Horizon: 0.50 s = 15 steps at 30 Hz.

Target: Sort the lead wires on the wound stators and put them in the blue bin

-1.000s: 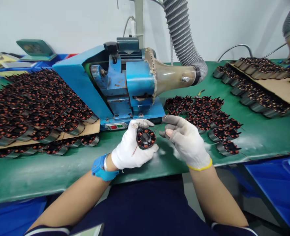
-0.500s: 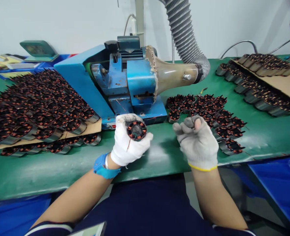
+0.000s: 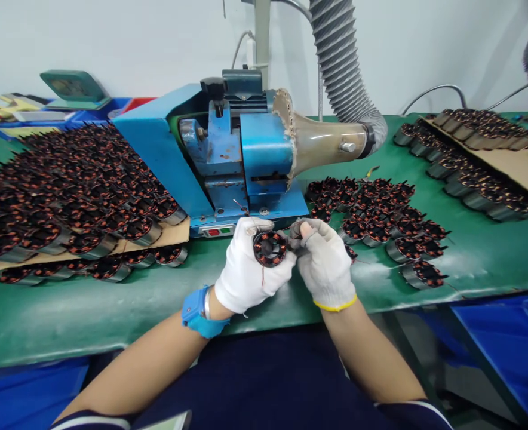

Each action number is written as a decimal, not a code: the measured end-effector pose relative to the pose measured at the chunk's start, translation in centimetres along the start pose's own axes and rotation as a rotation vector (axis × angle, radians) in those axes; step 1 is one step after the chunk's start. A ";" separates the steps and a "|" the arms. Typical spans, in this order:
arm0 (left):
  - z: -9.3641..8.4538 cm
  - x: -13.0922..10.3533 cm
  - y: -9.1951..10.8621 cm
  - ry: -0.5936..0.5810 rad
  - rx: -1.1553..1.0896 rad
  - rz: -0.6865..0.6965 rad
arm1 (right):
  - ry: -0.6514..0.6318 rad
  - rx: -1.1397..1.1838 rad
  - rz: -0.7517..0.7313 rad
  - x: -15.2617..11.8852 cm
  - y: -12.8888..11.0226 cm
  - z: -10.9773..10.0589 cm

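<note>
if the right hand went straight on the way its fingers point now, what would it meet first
The right hand would probably meet the copper-wound ring held in the left hand; depth is unclear, and they may already touch.

- Left hand is in a white glove, curled into a firm C-shaped grip, digits wrapping round toward the right.
- Right hand, gloved too with greyish fingers, sits just beside it. Fingers are bent in tight like a pinch, and one bare fingertip pokes out of the glove.
- Left forearm slants in from the near left, bare between sleeve and wrist.
- Right forearm does the mirror thing from the near right, also bare.
- Both elbows are out wide, hands meeting roughly mid-scene.
</note>
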<state>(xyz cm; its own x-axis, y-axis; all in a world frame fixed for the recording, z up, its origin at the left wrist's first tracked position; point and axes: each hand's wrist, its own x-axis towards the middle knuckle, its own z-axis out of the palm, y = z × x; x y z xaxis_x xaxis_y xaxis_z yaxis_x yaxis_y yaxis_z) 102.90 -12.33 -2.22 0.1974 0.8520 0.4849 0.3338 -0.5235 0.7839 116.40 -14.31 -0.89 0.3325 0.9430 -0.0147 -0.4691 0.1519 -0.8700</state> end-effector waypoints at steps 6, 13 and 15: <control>-0.4 0.3 0.5 -0.018 0.004 0.009 | -0.198 -0.447 -0.057 0.2 -2.1 -0.7; -1.5 1.0 1.3 -0.146 0.038 -0.011 | -0.051 -0.500 -0.124 0.8 -2.1 -0.5; -1.8 1.4 1.5 -0.252 -0.005 -0.041 | -0.105 -0.552 -0.125 0.8 -2.4 -0.5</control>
<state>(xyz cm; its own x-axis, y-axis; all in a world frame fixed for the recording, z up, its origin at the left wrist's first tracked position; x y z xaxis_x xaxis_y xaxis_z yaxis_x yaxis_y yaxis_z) 102.05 -11.93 0.34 0.4075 0.8470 0.3414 0.3416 -0.4881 0.8032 118.18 -14.01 0.97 0.2617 0.9565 0.1291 0.0746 0.1133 -0.9908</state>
